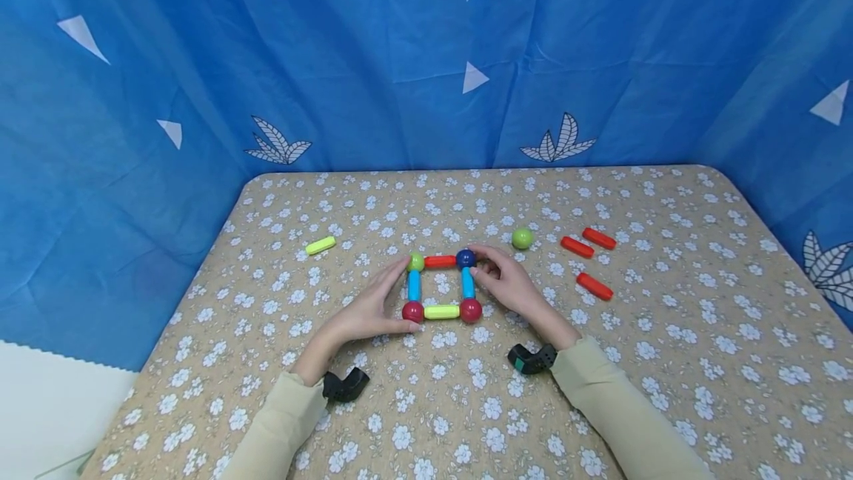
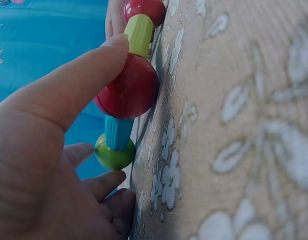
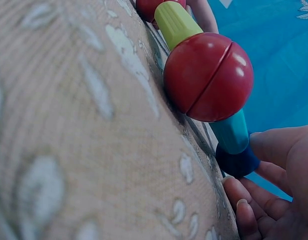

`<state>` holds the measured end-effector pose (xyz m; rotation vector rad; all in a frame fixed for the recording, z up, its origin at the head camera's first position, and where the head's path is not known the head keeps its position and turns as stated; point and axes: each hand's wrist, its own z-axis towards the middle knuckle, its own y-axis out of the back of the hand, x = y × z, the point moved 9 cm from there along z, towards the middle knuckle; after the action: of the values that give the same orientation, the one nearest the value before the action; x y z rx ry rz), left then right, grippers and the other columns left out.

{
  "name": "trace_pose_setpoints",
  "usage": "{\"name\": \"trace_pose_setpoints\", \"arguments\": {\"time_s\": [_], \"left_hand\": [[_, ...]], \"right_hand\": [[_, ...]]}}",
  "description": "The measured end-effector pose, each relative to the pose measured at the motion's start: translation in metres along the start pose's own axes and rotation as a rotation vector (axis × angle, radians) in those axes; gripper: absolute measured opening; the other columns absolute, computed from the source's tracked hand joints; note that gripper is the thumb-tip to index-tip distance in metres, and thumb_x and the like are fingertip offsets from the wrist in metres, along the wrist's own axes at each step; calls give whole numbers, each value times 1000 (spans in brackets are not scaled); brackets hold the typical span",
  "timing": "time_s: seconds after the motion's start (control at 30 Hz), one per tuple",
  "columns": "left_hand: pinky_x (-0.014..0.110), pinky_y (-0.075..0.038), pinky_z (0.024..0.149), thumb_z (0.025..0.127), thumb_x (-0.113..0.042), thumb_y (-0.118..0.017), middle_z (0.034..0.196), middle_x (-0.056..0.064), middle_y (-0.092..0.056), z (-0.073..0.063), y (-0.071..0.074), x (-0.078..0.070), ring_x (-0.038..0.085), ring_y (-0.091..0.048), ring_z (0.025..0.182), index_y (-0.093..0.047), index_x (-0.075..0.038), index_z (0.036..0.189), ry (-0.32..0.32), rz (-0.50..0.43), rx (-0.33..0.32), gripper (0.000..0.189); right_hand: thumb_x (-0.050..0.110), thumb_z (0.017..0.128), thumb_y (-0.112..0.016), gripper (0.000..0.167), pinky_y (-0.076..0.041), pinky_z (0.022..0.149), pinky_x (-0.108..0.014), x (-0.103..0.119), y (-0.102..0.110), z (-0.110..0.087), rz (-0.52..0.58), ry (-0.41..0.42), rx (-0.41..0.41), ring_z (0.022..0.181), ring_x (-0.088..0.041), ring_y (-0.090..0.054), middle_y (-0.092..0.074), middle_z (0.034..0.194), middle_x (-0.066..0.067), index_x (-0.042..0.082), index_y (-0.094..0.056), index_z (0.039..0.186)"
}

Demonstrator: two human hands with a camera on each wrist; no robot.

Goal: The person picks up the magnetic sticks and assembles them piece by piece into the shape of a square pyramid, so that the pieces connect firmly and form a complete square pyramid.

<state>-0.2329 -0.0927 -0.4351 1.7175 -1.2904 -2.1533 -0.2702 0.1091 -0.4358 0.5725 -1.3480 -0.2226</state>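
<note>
A flat square of toy building rods and balls lies on the table, joined at its corners. Its far side is a red rod (image 1: 440, 261), its near side a yellow-green rod (image 1: 442, 312), and blue rods (image 1: 415, 286) form both flanks. My left hand (image 1: 366, 310) spans the left flank, thumb on the near-left red ball (image 2: 130, 87), fingers by the far-left green ball (image 2: 115, 152). With thumb and fingers, my right hand (image 1: 509, 280) pinches the dark blue ball (image 1: 466, 258) at the far-right corner. The near-right red ball (image 3: 208, 77) is untouched.
A loose green ball (image 1: 523, 238) and three red rods (image 1: 594, 286) lie to the right. One yellow-green rod (image 1: 320, 245) lies at the left. The floral tablecloth (image 1: 440, 406) extends to a blue curtain (image 1: 400, 58) behind.
</note>
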Motion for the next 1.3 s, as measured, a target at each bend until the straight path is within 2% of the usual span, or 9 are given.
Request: {"name": "trace_pose_setpoints", "arguments": {"time_s": [0.1, 0.37, 0.73, 0.87, 0.97, 1.07, 1.17, 1.23, 1.3], "left_hand": [[55, -19, 104, 71, -37, -82, 153, 9, -14, -3, 0, 2, 29, -9, 138, -15, -18, 151, -8, -12, -2, 106], [64, -18, 100, 74, -36, -80, 153, 13, -12, -8, -2, 7, 32, -7, 138, -40, -24, 142, 22, -40, 16, 81], [62, -18, 101, 74, -38, -79, 153, 11, -12, -2, -2, 5, 30, -7, 138, -38, -24, 144, 0, -41, 26, 82], [57, -22, 102, 79, -32, -76, 152, 8, -18, -2, 6, 8, 29, -15, 137, -34, -22, 146, -4, -136, 33, 79], [48, -30, 102, 85, -21, -71, 145, 10, -34, -4, 31, 14, 29, -32, 131, -40, -12, 142, 16, -242, -68, 66], [39, -35, 100, 90, -10, -64, 134, 17, -47, -13, 70, 25, 31, -44, 122, -47, 0, 133, 45, -313, -286, 48], [35, -37, 99, 93, -8, -59, 128, 20, -51, -28, 104, 37, 31, -48, 117, -50, 5, 128, 131, -308, -490, 38], [37, -36, 99, 94, -6, -57, 127, 21, -51, -34, 115, 45, 32, -47, 117, -50, 6, 127, 172, -294, -556, 36], [41, -34, 100, 93, -5, -57, 127, 23, -49, -34, 118, 54, 34, -45, 118, -49, 7, 128, 215, -260, -561, 38]], "right_hand": [[12, 92, -60, 42, -45, 67, -32, 1, -3, -1, -1, -1, 7, 80, -19, -53, -57, 113, -12, 6, -51, 132], [12, 92, -61, 42, -46, 69, -32, 0, -6, -2, 10, -4, 13, 80, -19, -53, -58, 112, -11, 7, -52, 132], [11, 92, -61, 42, -46, 69, -32, 0, 0, -1, 7, -3, 8, 81, -19, -54, -58, 112, -11, 7, -52, 132], [11, 92, -61, 41, -46, 69, -33, 1, 2, 0, 5, -3, 3, 80, -19, -54, -58, 112, -11, 6, -52, 132], [12, 92, -61, 41, -46, 68, -33, 1, 3, 2, 3, 0, 0, 80, -19, -53, -58, 112, -11, 7, -52, 132], [12, 92, -61, 41, -46, 68, -32, 1, 3, 3, -1, 6, -2, 80, -19, -53, -58, 112, -10, 7, -52, 132], [12, 92, -61, 41, -46, 68, -32, 0, 1, 1, -2, 9, -2, 80, -18, -53, -58, 112, -10, 7, -53, 132], [11, 91, -62, 41, -46, 68, -31, -1, 0, -1, -1, 8, -3, 80, -17, -53, -58, 112, -10, 6, -53, 131], [12, 91, -62, 41, -46, 67, -31, -3, 0, -4, 3, 1, -7, 79, -17, -53, -58, 111, -9, 7, -53, 131]]}}
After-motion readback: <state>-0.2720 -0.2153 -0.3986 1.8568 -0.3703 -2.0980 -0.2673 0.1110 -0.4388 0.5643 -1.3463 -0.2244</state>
